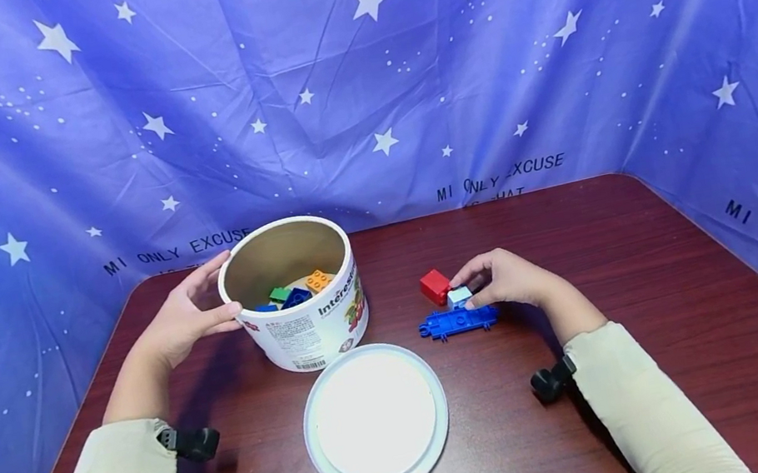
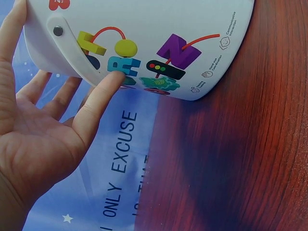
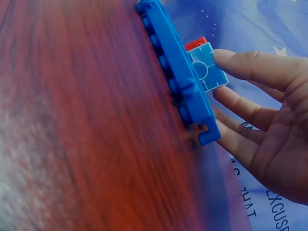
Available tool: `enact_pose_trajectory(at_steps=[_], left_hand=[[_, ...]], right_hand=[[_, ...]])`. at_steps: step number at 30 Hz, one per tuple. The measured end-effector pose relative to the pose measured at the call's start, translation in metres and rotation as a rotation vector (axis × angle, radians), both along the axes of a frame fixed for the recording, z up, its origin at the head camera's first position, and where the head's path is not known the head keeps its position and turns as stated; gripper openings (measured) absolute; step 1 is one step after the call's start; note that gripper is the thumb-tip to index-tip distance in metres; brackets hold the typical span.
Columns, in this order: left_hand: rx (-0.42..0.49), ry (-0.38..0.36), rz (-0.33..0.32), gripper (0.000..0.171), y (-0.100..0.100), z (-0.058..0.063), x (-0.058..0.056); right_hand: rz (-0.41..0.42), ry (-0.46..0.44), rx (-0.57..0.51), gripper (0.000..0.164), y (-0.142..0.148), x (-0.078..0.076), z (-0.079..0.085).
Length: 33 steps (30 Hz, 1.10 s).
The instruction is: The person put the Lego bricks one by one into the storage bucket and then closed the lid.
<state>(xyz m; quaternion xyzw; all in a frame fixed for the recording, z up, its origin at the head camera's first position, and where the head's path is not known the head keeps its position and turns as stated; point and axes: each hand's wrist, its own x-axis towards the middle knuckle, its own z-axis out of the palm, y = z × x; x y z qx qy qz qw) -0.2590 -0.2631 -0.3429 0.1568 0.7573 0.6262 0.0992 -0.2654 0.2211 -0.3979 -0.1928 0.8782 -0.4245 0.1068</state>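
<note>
My left hand (image 1: 182, 318) rests its spread fingers and thumb against the left side of a white printed bucket (image 1: 293, 336), near the rim; the left wrist view shows these fingers mostly straight. Between thumb and fingers, my right hand (image 1: 512, 278) pinches a small light-blue block (image 3: 207, 67) with white lines on its face. That block sits at the far long side of a blue toy vehicle base (image 1: 459, 323) with connector ends. Just beyond it is a red block (image 1: 435, 286), mostly hidden behind the light-blue one in the right wrist view.
Inside the bucket lie several bricks, among them an orange brick (image 1: 318, 281) and a green brick (image 1: 279, 295). A round white lid (image 1: 377, 423) lies on the dark red wooden table (image 1: 501, 452) in front. Blue star-patterned cloth (image 1: 341, 108) hangs around the table.
</note>
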Motion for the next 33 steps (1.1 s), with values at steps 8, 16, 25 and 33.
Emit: enact_pose_trajectory(at_steps=[8,16,25,33], left_hand=[[0.001,0.004,-0.004,0.087,0.000,0.000,0.000],[0.007,0.002,-0.007,0.087,0.001,0.000,0.000],[0.000,0.005,-0.006,0.086,0.000,0.000,-0.001],[-0.001,0.006,-0.004,0.087,-0.001,-0.001,-0.001]], right_hand=[[-0.030,-0.021,0.010,0.026,-0.001,-0.003,-0.002],[-0.053,-0.041,-0.025,0.023,0.003,-0.004,-0.002],[-0.090,-0.008,-0.068,0.025,0.006,-0.004,0.013],[-0.082,0.018,-0.114,0.026,0.002,-0.005,0.025]])
